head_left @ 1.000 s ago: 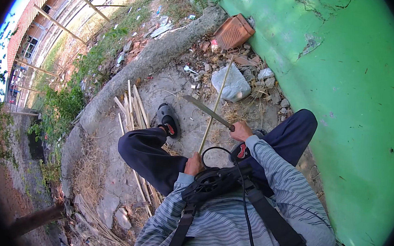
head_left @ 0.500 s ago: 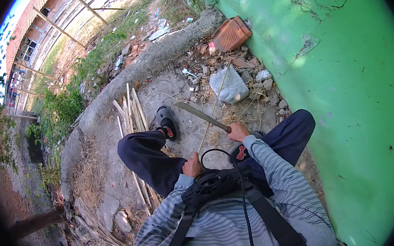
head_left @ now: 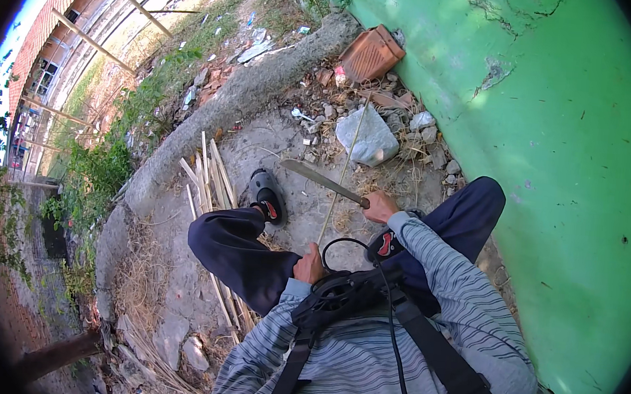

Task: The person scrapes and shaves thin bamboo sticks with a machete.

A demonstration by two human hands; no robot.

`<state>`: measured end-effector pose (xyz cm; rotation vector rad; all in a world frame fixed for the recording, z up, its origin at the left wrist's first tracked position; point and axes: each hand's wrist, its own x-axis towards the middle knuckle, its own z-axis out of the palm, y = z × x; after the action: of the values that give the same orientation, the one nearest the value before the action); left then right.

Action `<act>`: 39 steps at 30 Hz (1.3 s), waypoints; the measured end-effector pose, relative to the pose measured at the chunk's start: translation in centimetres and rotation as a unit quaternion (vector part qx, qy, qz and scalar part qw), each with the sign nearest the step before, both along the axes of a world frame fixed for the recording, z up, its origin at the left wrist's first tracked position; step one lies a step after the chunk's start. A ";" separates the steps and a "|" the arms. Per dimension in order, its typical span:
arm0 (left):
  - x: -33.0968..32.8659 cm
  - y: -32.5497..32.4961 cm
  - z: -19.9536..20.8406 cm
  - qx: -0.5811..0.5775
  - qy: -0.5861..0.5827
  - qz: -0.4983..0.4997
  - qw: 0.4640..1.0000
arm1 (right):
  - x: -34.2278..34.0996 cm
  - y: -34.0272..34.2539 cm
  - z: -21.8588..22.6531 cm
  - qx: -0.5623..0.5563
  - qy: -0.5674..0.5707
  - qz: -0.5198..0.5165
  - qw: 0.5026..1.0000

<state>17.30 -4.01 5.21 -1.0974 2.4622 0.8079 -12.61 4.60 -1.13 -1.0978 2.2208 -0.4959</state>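
My right hand is closed round the handle of a machete, whose blade points to the far left. Close to my body, my left hand grips the near end of a thin bamboo strip. The strip runs away from me, and its far part lies over a pale stone block. Partway along, the blade crosses the strip; whether the two touch I cannot tell. Left of my left shoe lies a bundle of split bamboo strips, partly hidden under my bent leg.
A green wall rises along the right. Rubble and a broken orange clay block lie by its foot. A low rough concrete kerb curves round the left, with bushes beyond. A black cable hangs before my chest.
The machete blade has shifted very slightly, with my right hand a touch nearer the far side. My left hand keeps its hold on the bamboo strip.
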 end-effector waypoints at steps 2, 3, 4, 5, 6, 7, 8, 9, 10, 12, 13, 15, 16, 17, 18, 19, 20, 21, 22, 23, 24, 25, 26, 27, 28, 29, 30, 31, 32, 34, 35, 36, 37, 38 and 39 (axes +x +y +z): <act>0.4 0.2 0.1 -0.004 0.001 -0.001 1.000 | 0.4 0.4 0.3 0.001 0.003 0.032 0.999; 1.0 0.5 0.1 -0.007 -0.001 -0.002 1.000 | 0.5 0.8 0.4 0.019 -0.002 0.053 0.998; 1.3 0.5 0.0 -0.006 -0.003 0.002 1.000 | 0.7 0.8 0.8 0.038 -0.008 0.074 0.996; 1.6 0.3 -0.1 -0.007 -0.005 0.005 1.000 | 0.0 0.1 0.5 0.022 -0.018 0.046 0.999; 1.2 0.0 -0.1 -0.006 -0.002 -0.002 1.000 | -1.3 0.0 -0.6 0.024 -0.016 0.041 0.999; 0.5 0.0 0.3 -0.005 0.002 -0.008 1.000 | -2.7 -0.1 -1.5 0.059 -0.021 -0.027 0.998; 0.0 0.3 1.1 -0.006 0.002 -0.020 1.000 | -3.9 0.2 -2.5 0.096 -0.026 -0.097 0.990; 0.0 0.1 1.5 -0.010 -0.001 -0.026 1.000 | -4.3 -0.4 -2.5 0.088 -0.014 -0.095 0.991; 0.0 0.0 1.6 -0.010 0.000 -0.028 1.000 | -4.3 -0.5 -2.6 0.088 -0.013 -0.097 0.991; 0.4 -0.4 1.9 -0.002 -0.021 -0.026 0.999 | -3.6 -1.0 -2.3 0.089 -0.033 -0.086 0.992; 1.2 -0.6 1.1 -0.004 -0.022 -0.021 1.000 | -2.7 -1.0 -1.8 0.082 -0.035 -0.061 0.994; 1.9 -1.3 -0.3 0.031 -0.004 -0.021 0.999 | -1.2 0.0 -1.5 0.063 -0.029 -0.041 0.997; 1.9 -1.6 -0.3 0.032 -0.004 -0.019 0.999 | -0.7 0.6 -1.3 0.046 -0.024 -0.024 0.998; 2.1 -2.1 -0.3 0.059 0.014 -0.023 0.998 | -0.3 0.9 -1.2 0.050 -0.030 -0.012 0.998; 2.2 -2.3 0.0 0.088 0.032 -0.028 0.995 | 0.0 1.4 -1.2 0.053 -0.030 -0.010 0.998; 2.2 -3.2 0.6 0.119 0.040 -0.058 0.990 | 0.0 1.6 -1.1 0.054 -0.028 -0.020 0.998; 2.1 -3.6 1.2 0.120 0.040 -0.058 0.990 | -0.1 1.8 -1.2 0.054 -0.025 -0.029 0.998; 2.3 -4.1 1.7 0.135 0.033 -0.074 0.987 | 0.0 1.7 -0.9 0.053 -0.026 -0.028 0.998; 2.1 -4.4 2.1 0.151 0.025 -0.091 0.984 | 0.1 1.7 -0.7 0.046 -0.033 -0.032 0.998; 1.4 -4.7 2.3 0.149 0.024 -0.090 0.984 | 0.2 1.7 -0.5 0.039 -0.040 -0.037 0.998; 0.5 -5.3 2.6 0.160 0.013 -0.083 0.984 | 0.3 1.8 -0.4 0.038 -0.042 -0.037 0.998; -0.7 -6.0 2.6 0.170 0.002 -0.078 0.982 | 0.3 2.1 -0.5 0.037 -0.058 -0.056 0.996; -2.0 -6.6 2.2 0.169 0.001 -0.080 0.982 | 0.4 2.3 -0.6 0.036 -0.073 -0.076 0.994; -3.5 -7.1 0.9 0.148 -0.009 -0.059 0.987 | 0.5 2.3 -0.6 0.035 -0.074 -0.077 0.994; -4.9 -7.4 -0.3 0.127 -0.018 -0.037 0.991 | 0.7 2.4 -0.5 0.042 -0.075 -0.078 0.993; -6.5 -7.8 -1.6 0.124 -0.020 -0.036 0.991 | 0.9 2.3 -0.4 0.047 -0.078 -0.076 0.993; -8.1 -8.2 -3.0 0.276 -0.020 0.104 0.955 | 1.1 2.1 -0.1 0.043 -0.077 -0.073 0.993; -9.6 -8.3 -4.0 0.419 -0.018 0.235 0.877 | 1.1 2.2 0.0 0.041 -0.076 -0.073 0.994; -10.9 -7.8 -4.5 0.422 -0.020 0.230 0.877 | 1.0 2.8 -0.2 0.044 -0.074 -0.078 0.993; -12.8 -7.1 -6.0 0.599 0.028 0.305 0.740 | 0.8 3.7 0.0 0.043 -0.069 -0.085 0.993; -13.3 -7.1 -6.9 0.625 0.029 0.309 0.716 | 0.8 3.9 0.3 0.039 -0.065 -0.084 0.994; -12.1 -8.6 -9.2 0.618 0.038 0.314 0.719 | 1.0 3.1 1.3 0.030 -0.064 -0.075 0.995; -9.9 -10.5 -11.5 0.714 0.093 0.282 0.634 | 1.5 2.1 2.3 0.026 -0.062 -0.067 0.995; -8.4 -11.7 -12.4 0.796 0.142 0.239 0.538 | 1.9 1.5 2.8 0.022 -0.063 -0.063 0.996; -9.4 -10.8 -11.9 0.697 0.110 0.245 0.665 | 1.4 2.3 2.2 0.030 -0.063 -0.076 0.995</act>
<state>7.91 -14.81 -6.67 -0.8967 0.8335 2.4233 -11.21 6.92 1.03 -0.8478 2.2036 -0.5428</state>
